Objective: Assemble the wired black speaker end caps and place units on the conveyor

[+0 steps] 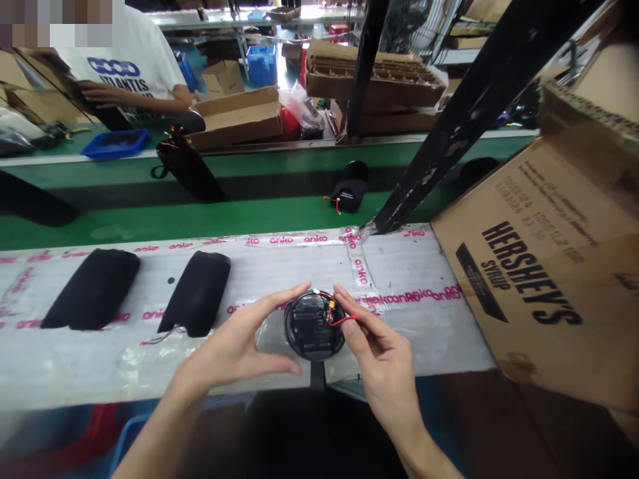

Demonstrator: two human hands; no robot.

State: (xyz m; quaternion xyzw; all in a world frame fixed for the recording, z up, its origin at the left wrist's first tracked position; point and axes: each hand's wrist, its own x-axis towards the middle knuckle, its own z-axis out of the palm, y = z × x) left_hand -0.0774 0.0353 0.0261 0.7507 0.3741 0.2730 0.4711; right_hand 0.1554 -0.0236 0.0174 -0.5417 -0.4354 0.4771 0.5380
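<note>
Left hand: open [229,346], thumb and fingers spread either side of the round dark housing [312,326], fingertips at its rim; no firm grip shows.
Right hand: closed to a pinch [379,359] on the red wire [345,320] leading from the housing.
Housing: between both hands, over the tape-edged plastic-covered bench [399,259].
Bench: two black padded sleeves [92,289] lie left; a Hershey's Syrup carton [529,266] stands right.
Beyond: a green conveyor belt [200,223], then a co-worker's hands [97,94] holding something dark.
</note>
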